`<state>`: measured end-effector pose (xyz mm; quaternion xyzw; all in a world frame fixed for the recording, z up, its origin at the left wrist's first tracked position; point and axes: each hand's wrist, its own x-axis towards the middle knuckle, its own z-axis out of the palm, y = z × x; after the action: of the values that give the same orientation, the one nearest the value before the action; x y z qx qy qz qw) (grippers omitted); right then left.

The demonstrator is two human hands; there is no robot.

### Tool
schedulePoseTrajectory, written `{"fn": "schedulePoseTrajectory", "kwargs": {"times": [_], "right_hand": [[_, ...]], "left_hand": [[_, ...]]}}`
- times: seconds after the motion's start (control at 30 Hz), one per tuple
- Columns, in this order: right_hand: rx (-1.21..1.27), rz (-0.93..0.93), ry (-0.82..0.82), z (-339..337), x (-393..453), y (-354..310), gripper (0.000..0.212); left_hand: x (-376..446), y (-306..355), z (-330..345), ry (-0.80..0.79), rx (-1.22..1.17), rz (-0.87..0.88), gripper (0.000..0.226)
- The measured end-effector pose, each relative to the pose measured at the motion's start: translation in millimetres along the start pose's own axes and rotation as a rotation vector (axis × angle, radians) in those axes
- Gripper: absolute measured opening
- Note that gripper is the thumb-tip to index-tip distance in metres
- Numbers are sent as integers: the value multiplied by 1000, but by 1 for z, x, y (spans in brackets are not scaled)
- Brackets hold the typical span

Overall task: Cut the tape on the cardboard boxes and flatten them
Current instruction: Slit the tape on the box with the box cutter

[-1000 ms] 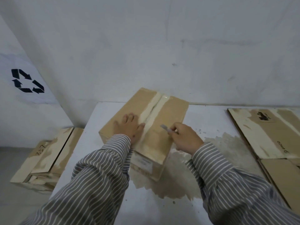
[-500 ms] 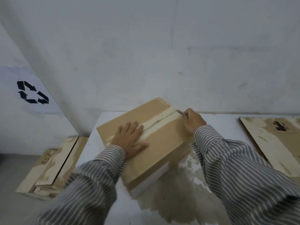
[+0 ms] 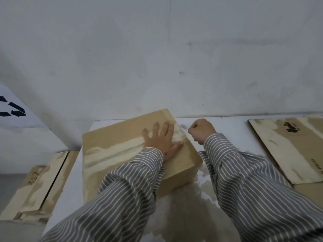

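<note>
Head | left hand (image 3: 161,142) flat on cardboard box (image 3: 122,154) | right hand (image 3: 201,131) clenched beside box's right end

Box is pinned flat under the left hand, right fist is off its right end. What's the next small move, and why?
Probably bring the right hand back to the box's right end and draw the cut along the tape. The tape looks whole, the left hand lies flat over its right part, and the fist sits clear of the box. Whether it holds a blade cannot be told.

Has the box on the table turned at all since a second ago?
Yes. The cardboard box has swung round: its tape seam, first pointing toward the wall, now runs nearly parallel to the table's back edge.
</note>
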<state>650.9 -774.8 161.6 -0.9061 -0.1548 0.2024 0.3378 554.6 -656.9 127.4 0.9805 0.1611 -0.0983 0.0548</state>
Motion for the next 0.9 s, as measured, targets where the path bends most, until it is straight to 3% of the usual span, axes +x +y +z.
{"fn": "schedulePoseTrajectory", "kwargs": {"times": [0.1,0.53,0.7,0.9], "right_hand": [[-74,-47,58,2,4,4,14],[-226,-179,217,18,9,7,19],[-215,-156,202,21,7,2,23],[-143,-127,119,17,13,0,12]], "left_hand": [[-1,0,4,12,54,-17,78],[0,-1,9,43,30,-11,80],[0,-3,9,40,24,-9,82],[1,-1,10,43,30,-9,82]]}}
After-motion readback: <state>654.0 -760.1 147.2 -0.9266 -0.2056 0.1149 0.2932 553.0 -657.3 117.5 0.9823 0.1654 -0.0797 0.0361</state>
